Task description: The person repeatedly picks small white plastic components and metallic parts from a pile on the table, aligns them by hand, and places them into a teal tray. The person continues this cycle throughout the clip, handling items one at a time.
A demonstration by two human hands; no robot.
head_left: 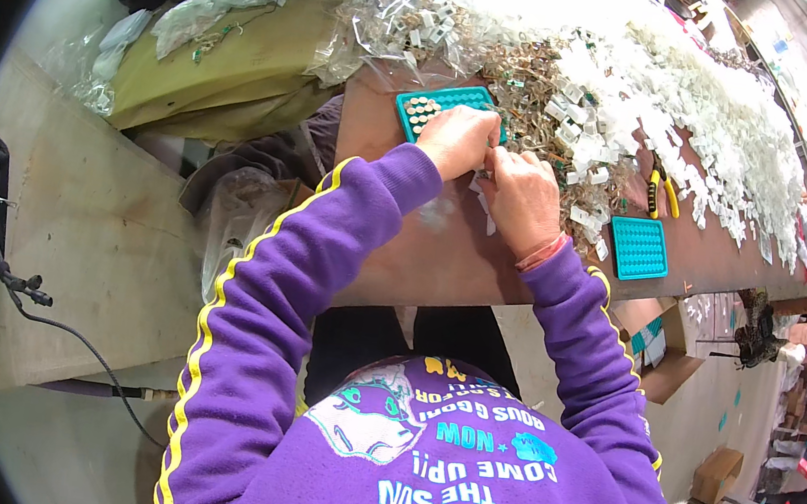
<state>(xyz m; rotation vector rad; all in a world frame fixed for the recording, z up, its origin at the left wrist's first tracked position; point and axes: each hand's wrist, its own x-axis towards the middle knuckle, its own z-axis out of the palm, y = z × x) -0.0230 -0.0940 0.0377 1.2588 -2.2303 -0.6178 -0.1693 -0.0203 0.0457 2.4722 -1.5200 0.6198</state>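
My left hand (459, 140) is closed, its fingertips pinched at the right side of a teal tray (463, 96). Several small round beige pieces (421, 110) sit in the tray's left part. Fingertip to fingertip with it, my right hand (525, 199) is closed too. Whatever the two hands pinch between them is too small and covered to make out. Just below the fingers, small whitish slips lie on the brown tabletop (453, 258). The hand and wrist hide the tray's lower right part.
A large heap of small clear plastic pieces (729, 141) covers the table's far right, beside tangled brownish small parts (532, 107). Yellow-and-black pliers (654, 187) lie near a second teal tray (638, 250). An olive cloth-like cover (234, 75) lies at left; an open cardboard box (675, 376) stands below right.
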